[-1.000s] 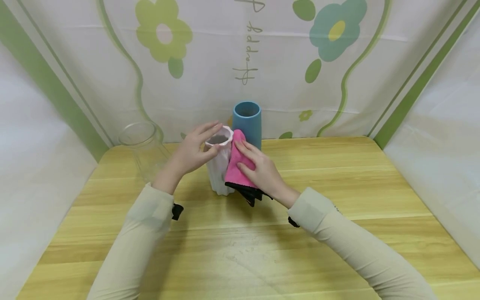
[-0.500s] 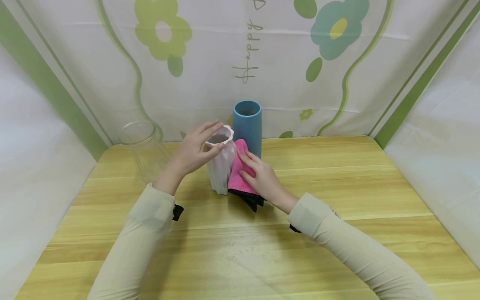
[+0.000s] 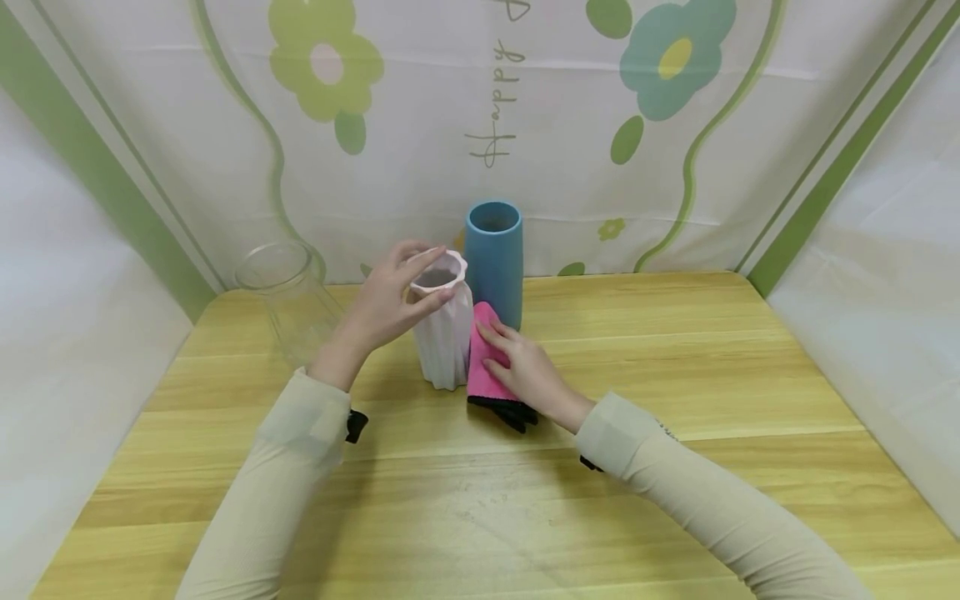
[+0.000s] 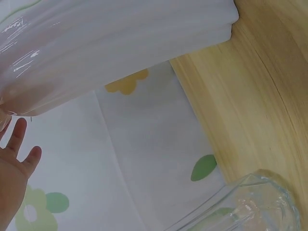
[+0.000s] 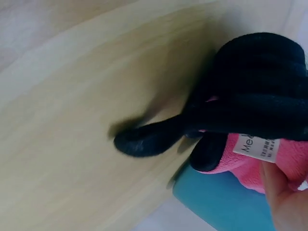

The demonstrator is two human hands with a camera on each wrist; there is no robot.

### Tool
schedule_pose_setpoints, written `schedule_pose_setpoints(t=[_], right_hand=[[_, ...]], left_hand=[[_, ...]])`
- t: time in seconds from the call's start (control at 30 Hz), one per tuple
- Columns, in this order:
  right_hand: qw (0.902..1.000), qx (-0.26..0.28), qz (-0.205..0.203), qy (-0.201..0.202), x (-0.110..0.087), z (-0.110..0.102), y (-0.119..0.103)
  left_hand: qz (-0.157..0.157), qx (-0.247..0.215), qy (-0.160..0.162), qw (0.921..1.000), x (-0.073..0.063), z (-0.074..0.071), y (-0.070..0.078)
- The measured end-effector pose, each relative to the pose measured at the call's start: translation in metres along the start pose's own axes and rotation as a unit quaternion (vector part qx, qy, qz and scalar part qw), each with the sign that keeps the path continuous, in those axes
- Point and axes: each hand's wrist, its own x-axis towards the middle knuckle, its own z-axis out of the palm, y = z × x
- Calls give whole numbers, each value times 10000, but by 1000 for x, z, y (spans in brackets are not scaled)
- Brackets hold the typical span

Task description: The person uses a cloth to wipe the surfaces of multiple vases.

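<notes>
A white fluted vase [image 3: 442, 346] stands upright on the wooden table. My left hand [image 3: 378, 304] holds it by the rim, thumb on the near side and fingers across the far side. In the left wrist view, the vase's glossy wall [image 4: 120, 38] spans the top, with the hand [image 4: 14, 168] at the left edge. A folded pink cloth [image 3: 486, 371] with black edging is held in my right hand [image 3: 531, 371] low against the vase's right side. The right wrist view shows the cloth's pink face [image 5: 296, 156], a white label and drooping black edges; most of that hand is hidden.
Close behind the cloth stands a blue vase [image 3: 498, 271], upright. A clear glass vase [image 3: 292, 308] is on the left, partly behind the left wrist. A flower-printed curtain [image 3: 420, 108] borders the table's back edge, with white sheeting at both sides.
My right hand has slid the cloth down the vase's right side, from near the rim toward the base. The left hand stays at the rim, its fingers shifted slightly.
</notes>
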Motion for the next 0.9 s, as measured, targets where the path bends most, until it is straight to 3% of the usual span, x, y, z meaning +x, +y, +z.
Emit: schedule_pose_setpoints(t=[0.3, 0.47, 0.67, 0.9], right_hand=[[9991, 85, 277, -308, 0, -2, 2], [9988, 415, 254, 84, 4, -9, -3], [9948, 698, -152, 724, 11, -19, -13], [9937, 683, -314, 827, 13, -23, -21]], left_hand=[[79, 194, 69, 9998, 0, -1, 4], [-21, 184, 42, 9998, 0, -2, 7], [-99, 101, -77, 9999, -1, -5, 9], [-72, -65, -167, 9998, 1, -7, 10]])
